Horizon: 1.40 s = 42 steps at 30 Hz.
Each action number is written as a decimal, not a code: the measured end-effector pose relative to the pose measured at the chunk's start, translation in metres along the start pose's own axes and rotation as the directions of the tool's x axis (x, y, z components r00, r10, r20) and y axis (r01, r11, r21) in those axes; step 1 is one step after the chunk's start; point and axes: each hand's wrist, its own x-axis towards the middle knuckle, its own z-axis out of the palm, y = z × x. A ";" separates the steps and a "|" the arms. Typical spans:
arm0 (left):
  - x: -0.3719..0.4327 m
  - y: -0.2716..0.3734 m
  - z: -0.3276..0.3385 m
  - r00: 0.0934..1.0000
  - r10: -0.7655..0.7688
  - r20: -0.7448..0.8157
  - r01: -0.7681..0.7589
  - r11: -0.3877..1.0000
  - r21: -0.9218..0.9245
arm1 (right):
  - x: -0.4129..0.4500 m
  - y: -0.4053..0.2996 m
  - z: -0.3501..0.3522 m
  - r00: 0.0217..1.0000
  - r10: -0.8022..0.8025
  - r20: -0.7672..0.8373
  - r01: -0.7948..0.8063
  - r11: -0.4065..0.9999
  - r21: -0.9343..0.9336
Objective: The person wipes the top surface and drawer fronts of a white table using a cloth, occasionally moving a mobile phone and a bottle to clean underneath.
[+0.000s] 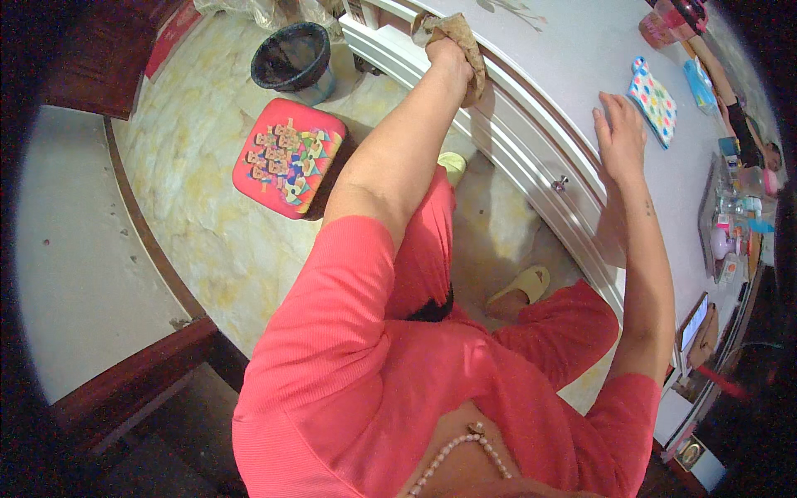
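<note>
My left hand (449, 57) is stretched far forward, closed on a crumpled brown cloth (468, 46) against the front edge of a white dresser (529, 68). Part of the cloth hangs down over the edge. My right hand (619, 134) lies on the pale dresser top, fingers a little apart and holding nothing. Just beyond its fingers is a white cloth item with coloured polka dots (652, 103), with a loop at one corner; I cannot tell whether hand and item touch.
A red cartoon-printed stool (286, 159) and a bin with a black liner (291, 59) stand on the marbled floor. A metal knob (560, 183) projects from a drawer. On the dresser are a pink cup (669, 26), a blue packet (700, 87), several bottles (723, 243) and a phone (693, 322).
</note>
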 end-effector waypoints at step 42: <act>0.129 0.093 -0.019 0.982 0.158 0.102 -0.165 0.985 0.057 | -0.003 -0.003 -0.006 1.000 -0.003 0.001 0.003 1.000 0.028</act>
